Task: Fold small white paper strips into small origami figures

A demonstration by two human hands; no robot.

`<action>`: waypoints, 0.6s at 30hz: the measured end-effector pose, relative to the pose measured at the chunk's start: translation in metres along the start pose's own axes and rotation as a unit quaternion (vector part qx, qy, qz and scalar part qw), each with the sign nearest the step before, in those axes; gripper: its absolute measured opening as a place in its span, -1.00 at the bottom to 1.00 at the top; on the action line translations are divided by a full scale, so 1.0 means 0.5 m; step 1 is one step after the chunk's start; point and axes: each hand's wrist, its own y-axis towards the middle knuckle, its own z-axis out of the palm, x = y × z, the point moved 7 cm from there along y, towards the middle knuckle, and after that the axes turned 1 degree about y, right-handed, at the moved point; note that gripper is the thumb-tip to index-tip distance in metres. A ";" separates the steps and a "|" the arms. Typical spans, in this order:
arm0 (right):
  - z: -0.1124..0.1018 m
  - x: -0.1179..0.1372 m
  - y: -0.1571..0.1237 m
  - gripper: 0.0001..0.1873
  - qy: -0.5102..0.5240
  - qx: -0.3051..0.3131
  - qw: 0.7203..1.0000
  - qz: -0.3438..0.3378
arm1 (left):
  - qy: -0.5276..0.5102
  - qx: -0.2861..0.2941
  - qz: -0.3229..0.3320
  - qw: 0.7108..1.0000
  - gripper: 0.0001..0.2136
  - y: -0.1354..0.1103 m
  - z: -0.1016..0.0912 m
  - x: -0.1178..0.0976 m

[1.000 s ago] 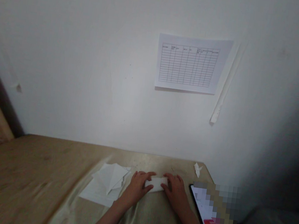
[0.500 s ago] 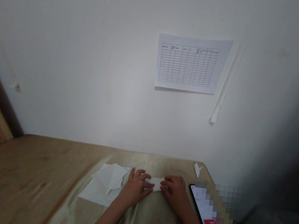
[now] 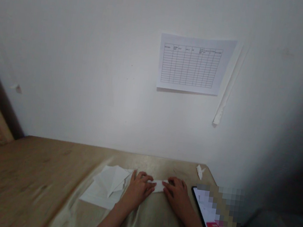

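Observation:
A small folded piece of white paper (image 3: 159, 186) lies flat on the cloth-covered table, between my two hands. My left hand (image 3: 138, 189) grips its left end, with the thumb at the near edge and the bent fingers over the top. At the right end, my right hand (image 3: 178, 192) has its thumb and fingers closed on the paper. Both ends are partly hidden under the fingers. Left of my left hand lies a loose stack of white paper sheets (image 3: 106, 187), some with creases.
A phone (image 3: 211, 222) with a lit screen lies right of my right arm, partly blurred out. Near the back right corner sits a small scrap of white paper (image 3: 200, 172). Behind the table (image 3: 34, 172) rises a white wall with a printed table sheet (image 3: 190, 64) on it.
My fingers have shifted slightly on the folded paper; the left thumb has moved a little left. The stack and the phone have stayed in place.

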 end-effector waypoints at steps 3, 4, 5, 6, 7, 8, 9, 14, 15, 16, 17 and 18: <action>-0.004 -0.001 0.001 -0.66 0.002 -0.011 1.000 -0.002 | 0.003 0.002 -0.003 1.000 -0.77 0.001 -0.001 -0.002; -0.006 -0.002 0.002 -0.67 0.003 -0.015 1.000 -0.001 | 0.004 0.002 -0.004 1.000 -0.77 0.001 -0.001 -0.003; -0.009 -0.003 0.003 -0.69 0.005 -0.019 1.000 0.000 | 0.005 0.002 -0.005 1.000 -0.77 0.002 -0.002 -0.004; -0.012 -0.003 0.004 -0.71 0.008 -0.021 1.000 0.002 | 0.006 0.002 -0.007 1.000 -0.77 0.002 -0.003 -0.005; -0.015 -0.004 0.004 -0.73 0.011 -0.023 1.000 0.003 | 0.006 0.004 -0.010 1.000 -0.77 0.003 -0.004 -0.005; -0.018 -0.004 0.004 -0.75 0.014 -0.024 1.000 0.004 | 0.005 0.007 -0.013 1.000 -0.77 0.003 -0.004 -0.006; -0.021 -0.004 0.005 -0.76 0.016 -0.024 1.000 0.006 | 0.005 0.011 -0.015 1.000 -0.77 0.004 -0.004 -0.006; -0.026 -0.004 0.005 -0.78 0.009 -0.026 1.000 0.012 | 0.006 0.009 -0.016 1.000 -0.78 0.006 0.000 -0.002; -0.025 -0.005 0.005 -0.79 0.008 -0.025 1.000 0.012 | 0.007 0.008 -0.015 1.000 -0.77 0.006 0.001 -0.001; -0.023 -0.006 0.006 -0.79 0.008 -0.025 1.000 0.014 | 0.007 0.008 -0.014 1.000 -0.77 0.007 0.003 0.000; -0.022 -0.007 0.006 -0.79 0.008 -0.024 1.000 0.016 | 0.006 0.008 -0.011 1.000 -0.76 0.006 0.005 0.001; -0.021 -0.008 0.006 -0.79 0.008 -0.023 1.000 0.017 | 0.004 0.007 -0.009 1.000 -0.76 0.006 0.006 0.001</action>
